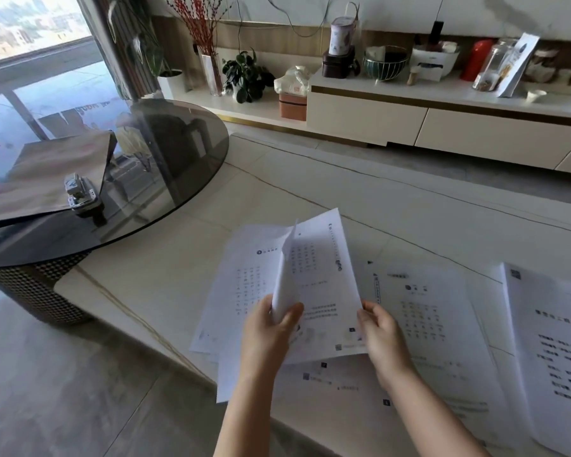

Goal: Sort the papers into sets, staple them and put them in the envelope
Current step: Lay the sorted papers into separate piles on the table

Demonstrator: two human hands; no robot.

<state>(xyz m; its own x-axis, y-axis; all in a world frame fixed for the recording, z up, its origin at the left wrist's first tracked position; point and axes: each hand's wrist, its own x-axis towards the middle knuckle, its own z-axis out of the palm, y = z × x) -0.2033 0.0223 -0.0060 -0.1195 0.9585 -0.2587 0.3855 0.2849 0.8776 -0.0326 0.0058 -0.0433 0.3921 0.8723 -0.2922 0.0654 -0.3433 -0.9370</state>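
Note:
My left hand [271, 328] grips a fan of printed white sheets [241, 285] above the low white table [165, 268], its thumb pressing a curled sheet [285, 278]. My right hand [381, 328] pinches the right edge of the front sheet [327, 291]. More printed papers lie flat on the table: one stack [432, 324] to the right of my hands and another [554, 351] at the far right. The brown envelope [50, 173] lies on the round glass table at the left, with the silver stapler [81, 192] sitting on its near corner.
The round dark glass table [178, 153] overlaps the white table's left end. A long white cabinet [442, 120] along the far wall carries plants, a bowl, jars and boxes. Grey tiled floor [63, 390] lies at lower left.

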